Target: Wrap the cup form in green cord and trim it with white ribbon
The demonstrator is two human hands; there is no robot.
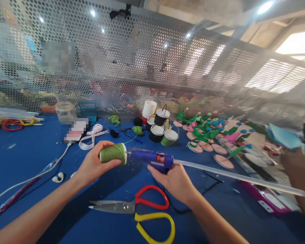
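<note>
My left hand (96,162) is closed round a small white cup wrapped in green yarn (113,154), lying sideways with its white rim facing right. A green strand runs from it to a ball of green yarn (137,130). In my right hand (176,181) is a blue hot glue gun (152,159), its nozzle at or very near the cup's rim; whether they touch I cannot tell. A long clear glue stick (234,175) sticks out of the gun's back. Below my hands lie scissors (127,206) with one red and one yellow handle.
Small yarn-covered buckets (157,133) and stacked white cups (149,108) stand at the back. Green figures on pink discs (200,137) crowd the right, near another person's arm (296,169). A phone (76,130) with a cable, white ribbon (87,144) and earphones (58,177) lie left.
</note>
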